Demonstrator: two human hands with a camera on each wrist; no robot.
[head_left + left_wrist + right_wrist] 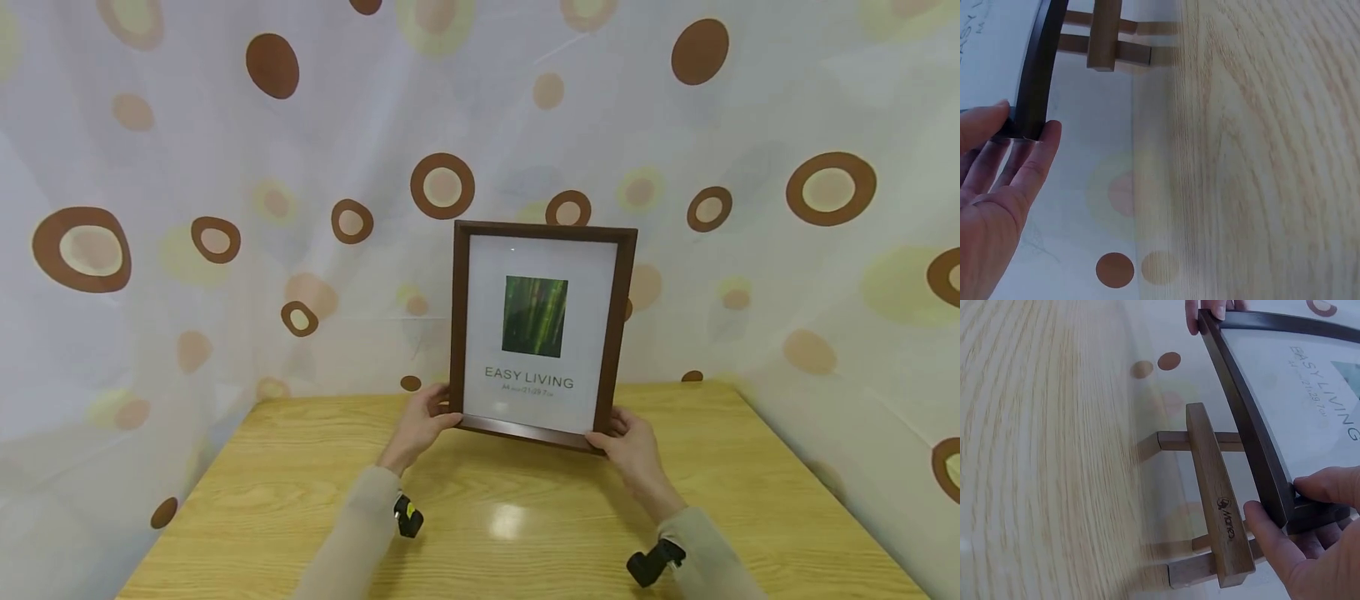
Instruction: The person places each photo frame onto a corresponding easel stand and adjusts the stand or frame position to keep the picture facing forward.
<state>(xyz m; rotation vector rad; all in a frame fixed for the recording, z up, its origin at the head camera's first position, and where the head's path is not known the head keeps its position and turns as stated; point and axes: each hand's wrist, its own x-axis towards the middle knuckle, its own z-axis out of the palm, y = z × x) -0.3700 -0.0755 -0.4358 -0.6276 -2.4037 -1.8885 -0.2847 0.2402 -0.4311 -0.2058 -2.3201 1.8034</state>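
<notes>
A dark brown picture frame [491, 333] with a small green picture and the words EASY LIVING is held upright, slightly tilted, above the table. My left hand [420, 423] grips its lower left corner, thumb on the front and fingers behind and under. At the lower right corner my right hand [633, 450] grips the frame in the same way. Both wrist views show a small wooden easel [1215, 487] with a printed front bar standing on the table. The frame's bottom edge is apart from that bar. In the head view the frame hides the easel.
The light wooden table [315, 517] reaches back to a white curtain [337, 108] with brown and yellow spots, which also hangs along both sides. A black camera mount [408, 517] sits on the left wrist, another [654, 562] on the right.
</notes>
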